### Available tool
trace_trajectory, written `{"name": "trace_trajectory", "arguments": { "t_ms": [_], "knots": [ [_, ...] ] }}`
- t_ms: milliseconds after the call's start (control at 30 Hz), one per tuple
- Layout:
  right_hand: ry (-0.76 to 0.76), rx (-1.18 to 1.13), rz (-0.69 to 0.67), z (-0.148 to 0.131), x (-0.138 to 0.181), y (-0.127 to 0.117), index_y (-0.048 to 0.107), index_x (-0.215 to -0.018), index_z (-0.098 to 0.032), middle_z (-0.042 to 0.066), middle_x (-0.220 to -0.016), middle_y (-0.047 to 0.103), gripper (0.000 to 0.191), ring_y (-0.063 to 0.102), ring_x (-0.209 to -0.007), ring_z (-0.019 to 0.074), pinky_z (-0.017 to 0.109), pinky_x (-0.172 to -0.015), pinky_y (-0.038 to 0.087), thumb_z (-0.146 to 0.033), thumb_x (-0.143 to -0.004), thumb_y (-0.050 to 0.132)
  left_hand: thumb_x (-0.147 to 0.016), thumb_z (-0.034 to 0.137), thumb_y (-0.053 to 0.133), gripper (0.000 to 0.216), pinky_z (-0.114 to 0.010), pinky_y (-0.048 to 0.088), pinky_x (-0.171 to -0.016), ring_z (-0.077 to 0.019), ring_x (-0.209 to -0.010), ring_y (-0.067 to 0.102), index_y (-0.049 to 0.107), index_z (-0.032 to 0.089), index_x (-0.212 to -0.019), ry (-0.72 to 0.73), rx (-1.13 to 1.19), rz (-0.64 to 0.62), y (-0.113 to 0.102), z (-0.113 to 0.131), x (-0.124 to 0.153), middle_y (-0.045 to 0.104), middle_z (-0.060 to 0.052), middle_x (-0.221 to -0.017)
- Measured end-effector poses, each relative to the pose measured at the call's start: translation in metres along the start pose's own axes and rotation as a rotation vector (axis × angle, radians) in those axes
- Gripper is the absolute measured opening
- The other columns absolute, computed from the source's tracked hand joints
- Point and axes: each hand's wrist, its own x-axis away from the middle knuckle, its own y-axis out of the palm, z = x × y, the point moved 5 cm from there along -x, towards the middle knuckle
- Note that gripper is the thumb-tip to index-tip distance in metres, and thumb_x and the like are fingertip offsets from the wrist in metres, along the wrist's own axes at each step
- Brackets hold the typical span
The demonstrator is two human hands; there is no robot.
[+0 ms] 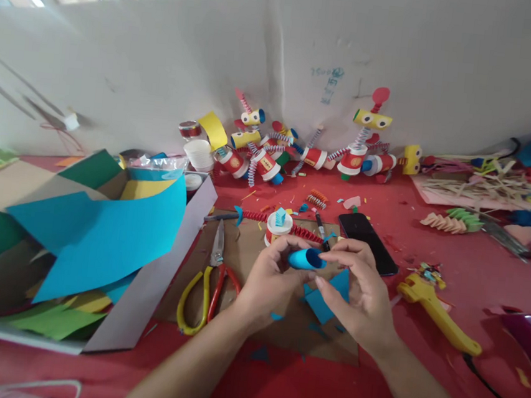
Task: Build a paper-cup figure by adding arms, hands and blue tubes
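Both of my hands meet over a brown cardboard mat [241,256] on the red table. My left hand [264,280] wraps its fingers round a small rolled blue paper tube [305,258]. My right hand [360,289] pinches the tube's open end with thumb and forefinger. Blue paper offcuts [326,295] lie under my right hand. Just beyond the tube stands a white paper cup figure [279,225] with red spring arms and a blue block on top.
Yellow and red scissors [208,284] lie left of my hands. A grey box [143,300] of coloured sheets fills the left. A black phone [368,241], a yellow glue gun [437,312] and finished paper robots [359,152] along the white wall surround the mat.
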Motion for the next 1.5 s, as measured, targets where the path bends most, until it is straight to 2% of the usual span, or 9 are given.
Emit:
{"name": "trace_trajectory", "arguments": {
  "t_ms": [200,333,500,867,967,1100,1200,1367,1500],
  "knots": [
    [-0.035,0.044,0.009,-0.001,0.002,0.002,0.066,-0.096,-0.028,0.005,-0.11,0.047,0.018,0.05,-0.106,0.0216,0.039,-0.094,0.042,-0.019,-0.081,0.067,-0.067,0.005,0.072,0.031,-0.022,0.046,-0.073,-0.0117,-0.081,0.058,0.064,0.02,-0.094,0.036,-0.033,-0.059,0.002,-0.005,0.0,0.064,0.0,-0.09],
    [0.113,-0.061,0.065,0.011,0.0,0.0,0.066,-0.082,-0.026,0.003,-0.105,0.049,0.002,0.052,-0.099,0.0195,0.035,-0.085,0.044,-0.025,-0.084,0.066,-0.066,0.008,0.076,0.04,-0.025,0.048,-0.076,-0.0136,-0.087,0.06,0.06,0.02,-0.101,0.04,-0.015,-0.021,0.003,-0.006,-0.001,0.064,-0.002,-0.1],
    [0.35,-0.263,0.124,0.03,0.0,0.001,0.067,-0.074,-0.024,0.003,-0.105,0.05,0.013,0.052,-0.096,0.0176,0.028,-0.075,0.042,-0.033,-0.083,0.068,-0.065,0.014,0.08,0.031,-0.026,0.05,-0.077,-0.0138,-0.09,0.061,0.057,0.018,-0.085,0.052,0.06,0.127,-0.004,-0.006,0.0,0.058,-0.004,-0.114],
    [0.446,-0.399,0.123,0.037,0.005,0.01,0.07,-0.073,-0.025,0.002,-0.102,0.05,0.011,0.051,-0.098,0.0181,0.029,-0.081,0.042,-0.035,-0.077,0.073,-0.071,0.022,0.078,0.008,-0.027,0.047,-0.085,-0.0162,-0.099,0.057,0.071,0.018,-0.072,0.08,0.044,0.139,-0.004,-0.006,0.001,0.059,-0.004,-0.108],
    [0.491,-0.491,0.153,0.037,0.005,0.011,0.071,-0.072,-0.024,0.003,-0.101,0.053,0.012,0.053,-0.097,0.0187,0.031,-0.083,0.045,-0.035,-0.073,0.076,-0.07,0.021,0.078,0.016,-0.027,0.048,-0.082,-0.0135,-0.092,0.058,0.067,0.019,-0.081,0.059,0.092,0.123,-0.001,-0.007,0.002,0.058,-0.003,-0.112],
    [0.685,-0.766,0.125,0.036,0.005,0.02,0.071,-0.07,-0.022,0.002,-0.083,0.058,0.018,0.055,-0.072,0.0145,0.028,-0.065,0.048,-0.036,-0.066,0.081,-0.063,0.017,0.084,0.057,-0.031,0.048,-0.089,-0.0174,-0.102,0.06,0.06,0.026,-0.114,0.002,0.176,0.025,0.009,-0.01,0.005,0.06,-0.005,-0.122],
    [0.781,-0.871,0.094,0.036,0.006,0.027,0.071,-0.068,-0.022,-0.001,-0.068,0.058,0.019,0.05,-0.061,0.0117,0.026,-0.059,0.046,-0.036,-0.063,0.083,-0.068,0.021,0.081,0.048,-0.033,0.05,-0.086,-0.0181,-0.096,0.063,0.064,0.021,-0.113,-0.071,0.284,-0.044,0.016,-0.015,0.005,0.067,-0.006,-0.107],
    [0.816,-0.864,0.067,0.04,0.011,0.032,0.074,-0.074,-0.023,0.001,-0.075,0.068,0.022,0.057,-0.068,0.0155,0.03,-0.065,0.048,-0.041,-0.064,0.082,-0.07,0.023,0.081,0.028,-0.027,0.05,-0.08,-0.0118,-0.079,0.064,0.07,0.019,-0.095,-0.082,0.369,0.047,0.008,-0.014,0.002,0.07,-0.002,-0.089],
    [0.755,-0.754,0.173,0.045,0.013,0.022,0.074,-0.072,-0.022,0.002,-0.072,0.067,0.025,0.054,-0.065,0.0153,0.029,-0.061,0.045,-0.046,-0.068,0.077,-0.069,0.026,0.081,0.022,-0.027,0.051,-0.081,-0.0133,-0.081,0.066,0.07,0.019,-0.087,-0.123,0.472,0.065,0.003,-0.012,-0.001,0.07,-0.001,-0.086]
  ]
}}
